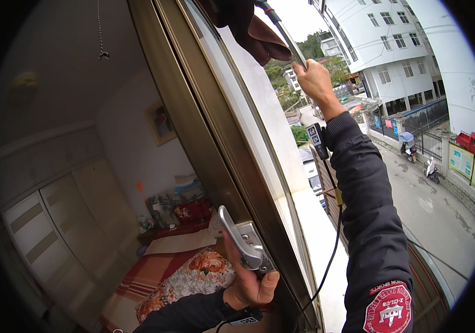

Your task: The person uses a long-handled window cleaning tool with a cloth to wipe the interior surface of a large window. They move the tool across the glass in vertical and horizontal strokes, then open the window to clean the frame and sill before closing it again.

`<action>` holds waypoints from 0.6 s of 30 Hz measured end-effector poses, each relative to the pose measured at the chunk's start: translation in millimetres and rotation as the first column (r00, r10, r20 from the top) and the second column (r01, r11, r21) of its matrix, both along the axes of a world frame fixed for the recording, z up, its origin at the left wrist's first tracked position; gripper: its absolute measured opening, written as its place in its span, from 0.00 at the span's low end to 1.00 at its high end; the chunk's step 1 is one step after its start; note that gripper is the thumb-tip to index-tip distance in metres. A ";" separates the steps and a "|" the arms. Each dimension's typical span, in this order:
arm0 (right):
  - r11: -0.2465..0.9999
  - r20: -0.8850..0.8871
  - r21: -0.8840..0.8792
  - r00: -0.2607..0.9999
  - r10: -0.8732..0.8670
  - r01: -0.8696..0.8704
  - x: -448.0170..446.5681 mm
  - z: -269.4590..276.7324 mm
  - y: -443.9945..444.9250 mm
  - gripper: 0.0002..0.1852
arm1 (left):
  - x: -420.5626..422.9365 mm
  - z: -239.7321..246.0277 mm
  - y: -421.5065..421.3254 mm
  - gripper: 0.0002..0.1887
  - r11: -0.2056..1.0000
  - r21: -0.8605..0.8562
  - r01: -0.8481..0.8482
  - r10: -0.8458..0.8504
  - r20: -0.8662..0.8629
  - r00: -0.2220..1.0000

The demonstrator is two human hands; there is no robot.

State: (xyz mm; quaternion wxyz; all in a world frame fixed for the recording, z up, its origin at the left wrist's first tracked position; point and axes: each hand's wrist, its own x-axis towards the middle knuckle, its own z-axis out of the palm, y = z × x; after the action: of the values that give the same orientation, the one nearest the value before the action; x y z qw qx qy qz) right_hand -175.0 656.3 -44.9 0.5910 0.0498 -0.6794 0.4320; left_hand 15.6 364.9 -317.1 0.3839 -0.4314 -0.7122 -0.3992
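My right hand (315, 81) is stretched out beyond the window frame and grips a metal pole (290, 39) with a red and black fitting. A dark brown cloth (258, 39) hangs by the top of the pole; how it is attached is out of view. Lower down, my left hand (252, 287) is wrapped around the base of a silver lever handle (237, 235). Its thumb rests under the handle's metal plate, and its fingers are partly hidden behind the lever. The handle is fixed to the bronze-coloured window frame (216, 137).
A white sill (314, 224) lies between the frame and my right sleeve. From a small device (317, 141) at my right wrist, a black cable (332, 260) hangs down. Far below outside runs a street (424, 200) with parked scooters. A bed (162, 258) and wardrobe (67, 220) appear dimly at left.
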 end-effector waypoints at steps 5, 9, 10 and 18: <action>0.990 0.011 0.031 0.991 -0.136 0.136 -15.1 51.1 -30.9 0.22 | 0.9 -2.3 -3.5 0.53 0.999 -0.027 0.022 -0.021 0.046 0.999; 0.990 0.023 0.088 0.994 -0.109 0.106 -39.7 32.9 -30.5 0.17 | 0.2 -2.5 -1.9 0.51 0.997 -0.019 0.073 -0.073 0.016 0.997; 0.989 0.002 0.109 0.995 -0.098 0.097 -44.6 17.9 -26.4 0.16 | -1.2 -3.1 -1.2 0.50 0.995 0.018 0.095 -0.095 0.031 0.995; 0.984 -0.030 0.047 0.984 0.174 -0.173 -33.6 -189.0 -12.1 0.06 | -4.8 -18.1 -4.4 0.46 0.990 0.080 0.120 -0.115 -0.060 0.992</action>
State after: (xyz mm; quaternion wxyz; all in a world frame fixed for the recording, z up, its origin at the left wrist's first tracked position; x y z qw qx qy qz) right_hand -208.7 644.3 -233.9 0.5615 0.1294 -0.6717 0.4657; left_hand 10.8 360.5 -335.1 0.3970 -0.4670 -0.6573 -0.4385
